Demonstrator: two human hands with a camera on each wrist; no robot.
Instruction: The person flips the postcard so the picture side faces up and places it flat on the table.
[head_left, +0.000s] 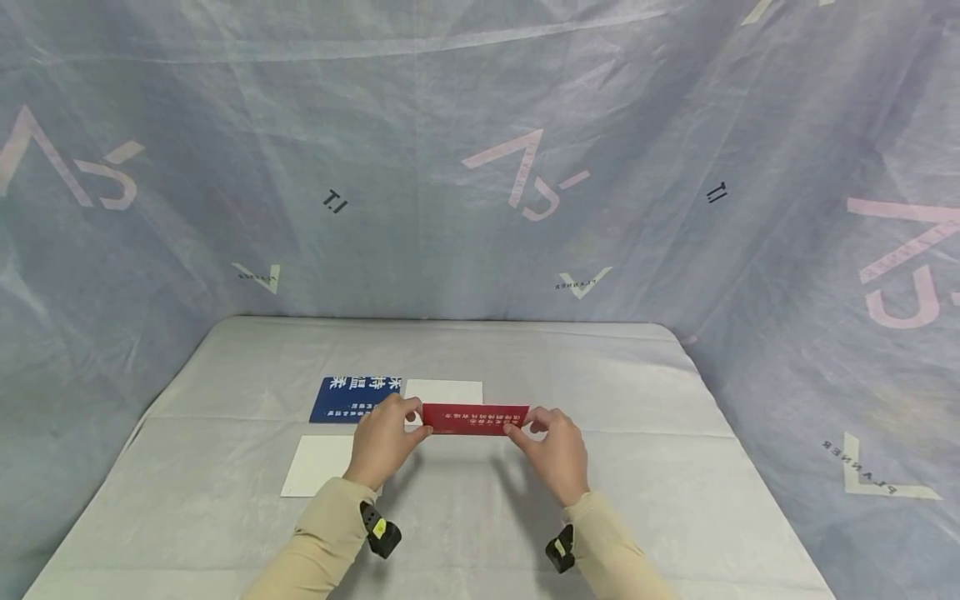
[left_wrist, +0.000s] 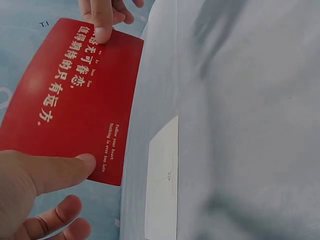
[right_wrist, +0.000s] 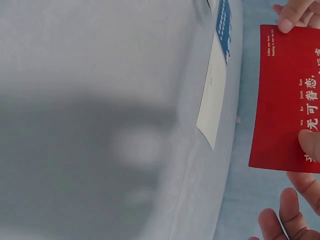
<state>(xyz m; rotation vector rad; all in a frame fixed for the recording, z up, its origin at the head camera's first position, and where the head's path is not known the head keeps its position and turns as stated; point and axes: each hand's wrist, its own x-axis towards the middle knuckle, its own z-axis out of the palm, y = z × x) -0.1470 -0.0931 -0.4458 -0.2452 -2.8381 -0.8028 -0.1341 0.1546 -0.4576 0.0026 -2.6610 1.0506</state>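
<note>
A red postcard with white lettering is held above the table between both hands. My left hand pinches its left end, the thumb lying on the printed face. At the opposite end my right hand pinches it the same way, thumb in front and fingers behind. In the left wrist view the red postcard shows large Chinese characters and small English lines. Part of the same postcard runs out of the right wrist view. Behind it on the table, a white card is partly covered.
A blue card with white characters lies on the table at the back left. Nearer, another white card is partly hidden by the left hand and forearm. A pale cloth covers the table, and a printed grey-blue curtain hangs behind it.
</note>
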